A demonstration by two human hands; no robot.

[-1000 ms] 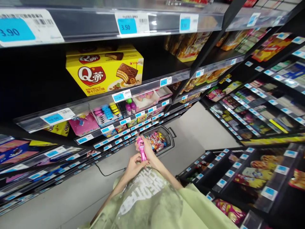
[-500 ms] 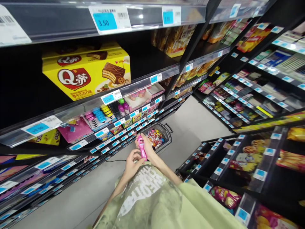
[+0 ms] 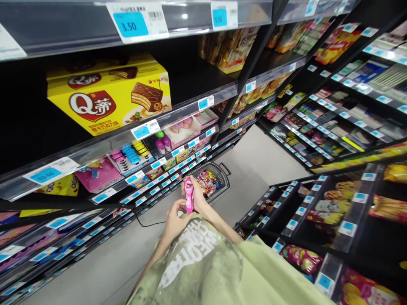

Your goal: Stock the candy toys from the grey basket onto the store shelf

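A long, narrow pink plastic item (image 3: 189,199) with a rounded, patterned top is upright in front of my shirt; its exact kind is too small to tell. My right hand (image 3: 197,197) is wrapped around it from the right side. At its lower end, my left hand (image 3: 174,218) has bent fingers and the thumb against the bottom. Just beyond the hands, a dark grey shopping basket (image 3: 226,183) on the floor holds many small, brightly wrapped sweets (image 3: 208,183).
Shelves line my left, with a yellow snack box (image 3: 111,99) and toy-like packs (image 3: 132,154). Lower shelving with snack bags (image 3: 302,258) is on my right. Grey floor (image 3: 254,156) runs between them. A thin black cord (image 3: 148,225) lies left of my hands.
The pink item has turned slightly more upright in my hands. My left fingers have drawn in closer around its lower end. The view has shifted a little.
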